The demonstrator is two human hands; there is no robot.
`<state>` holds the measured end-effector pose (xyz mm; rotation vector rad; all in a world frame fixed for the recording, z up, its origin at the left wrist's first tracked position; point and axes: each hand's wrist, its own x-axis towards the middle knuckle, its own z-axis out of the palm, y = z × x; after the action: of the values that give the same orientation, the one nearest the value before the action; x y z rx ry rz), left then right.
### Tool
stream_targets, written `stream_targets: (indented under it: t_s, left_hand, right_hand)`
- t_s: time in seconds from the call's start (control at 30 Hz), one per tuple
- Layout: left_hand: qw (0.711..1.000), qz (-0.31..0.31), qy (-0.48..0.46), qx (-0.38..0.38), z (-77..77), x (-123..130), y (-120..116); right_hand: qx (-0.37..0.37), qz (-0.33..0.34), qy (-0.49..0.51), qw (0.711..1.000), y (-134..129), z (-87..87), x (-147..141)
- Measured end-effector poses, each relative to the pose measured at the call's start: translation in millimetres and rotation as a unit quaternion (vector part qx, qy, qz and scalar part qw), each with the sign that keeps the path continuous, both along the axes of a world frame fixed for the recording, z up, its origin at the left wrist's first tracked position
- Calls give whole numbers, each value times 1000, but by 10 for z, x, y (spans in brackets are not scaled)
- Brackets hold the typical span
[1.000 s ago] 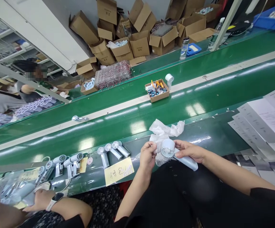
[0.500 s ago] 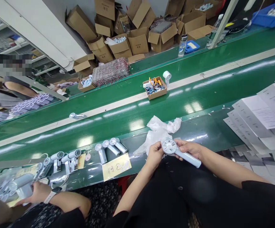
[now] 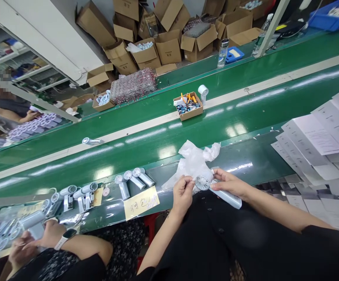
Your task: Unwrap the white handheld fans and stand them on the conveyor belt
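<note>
A light blue handheld fan lies across my front, its round grille turned up and its handle slanting to the lower right. My right hand grips it where the head meets the handle, thumb on top. At the left rim of the fan head, my left hand is closed in a pinch; what sits between thumb and forefinger is too small to make out. Crumpled clear plastic bags lie on the bench just beyond the fan head, partly behind it.
Several fans stand left, by a yellow handwritten note. A co-worker's hands hold another fan. Stacked white boxes are at right. On the green conveyor's far strip sit a tool box and a fan.
My left fingers have shifted from gripping the fan head to a pinch at its rim. My right hand has slid slightly over the handle. The co-worker's second hand has come onto their fan.
</note>
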<state>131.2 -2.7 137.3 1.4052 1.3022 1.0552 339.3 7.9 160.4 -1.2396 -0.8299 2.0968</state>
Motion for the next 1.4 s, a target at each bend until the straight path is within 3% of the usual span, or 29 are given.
stream_targets:
  t_s: [0.1, 0.2, 0.33, 0.43, 0.53, 0.6, 0.67, 0.77, 0.83, 0.9, 0.97, 1.03, 1.1, 1.17, 1.2, 1.27, 1.3, 1.33, 1.37, 1.4]
  left_hand:
    - [986, -69, 111, 108, 19, -9, -20]
    - [966, -143, 164, 142, 11, 36, -76]
    - [969, -174, 125, 123, 62, 202, -75]
    - [965, -210, 113, 112, 130, 325, -1]
    - [967, -247, 68, 0, 164, 369, 41]
    - [971, -214, -3, -111, 174, 364, 26]
    - [963, -184, -72, -185, 199, 355, -13]
    - [940, -235, -111, -221, 292, 339, -53]
    - [939, -228, -114, -229, 386, 317, -27]
    - [949, -182, -126, -223, 489, 301, 31]
    - [954, -196, -137, -180, 578, 336, 84]
    - [935, -303, -142, -119, 625, 445, 112]
    - [892, -421, -145, -78, 606, 585, 131]
    - [859, -486, -140, -76, 517, 626, 180]
    - [865, -479, -128, -80, 449, 564, 226]
    - [933, -347, -56, -83, 271, 227, 360]
    - [971, -220, 1, -88, 164, -37, 444]
    - [990, -43, 93, -99, 48, -342, 531]
    - [963, 114, 199, -139, -72, -662, 613]
    - [912, 200, 291, -210, -192, -969, 682]
  right_hand:
    - [5, -28, -23, 999, -78, 33, -26]
    - [7, -69, -44, 997, -144, 26, -54]
    - [-2, -90, -54, 995, -125, 10, -97]
    - [-116, -129, -42, 984, -56, -33, -98]
    - [-183, -157, -42, 970, -32, -113, -20]
    - [-125, -111, -110, 980, -60, -123, 88]
    - [9, -28, -241, 970, -113, -42, 229]
    - [196, 77, -414, 886, -189, 260, 461]
    - [225, 123, -436, 863, -202, 500, 611]
    - [188, 113, -399, 890, -166, 676, 738]
    - [98, 32, -303, 947, -94, 726, 804]
    - [-37, -37, -162, 985, -24, 643, 764]
    - [-150, -42, -57, 986, 6, 475, 626]
    - [-194, -15, -35, 980, -2, 292, 477]
    - [-191, -7, -40, 981, -7, 209, 433]
    - [-157, -20, -62, 985, 9, 60, 457]
    - [-128, -43, -86, 987, 34, -18, 527]
    - [-91, -75, -126, 985, 71, -110, 625]
    - [-54, -110, -179, 976, 113, -222, 740]
    - [-17, -146, -240, 960, 158, -357, 858]
